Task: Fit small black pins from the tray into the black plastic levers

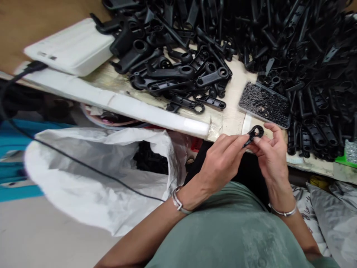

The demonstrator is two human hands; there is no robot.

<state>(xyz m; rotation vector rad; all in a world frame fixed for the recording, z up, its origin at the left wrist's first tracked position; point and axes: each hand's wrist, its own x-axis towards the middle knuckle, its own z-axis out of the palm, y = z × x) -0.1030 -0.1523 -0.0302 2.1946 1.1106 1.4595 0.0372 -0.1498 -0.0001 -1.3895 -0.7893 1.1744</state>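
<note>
Between both hands, just off the table's front edge, is a black plastic lever-like part [256, 132] with a ring-shaped end. My left hand [224, 158] pinches its narrow end, which is mostly hidden behind the fingers. With thumb and fingers, my right hand [270, 152] grips it near the ring; the index finger is lifted beside it. A clear tray [242, 108] full of tiny dark pieces sits on the table just beyond the right hand. Similar black plastic parts [181, 72] lie heaped on the table past the left hand.
More black parts [306, 67] pile up at the back right. At the far left stands a white box [72, 46] with a black cable [83, 160] hanging from it. An open white sack [69, 178] holding black parts is below the table edge. A green-edged tray [344, 160] lies far right.
</note>
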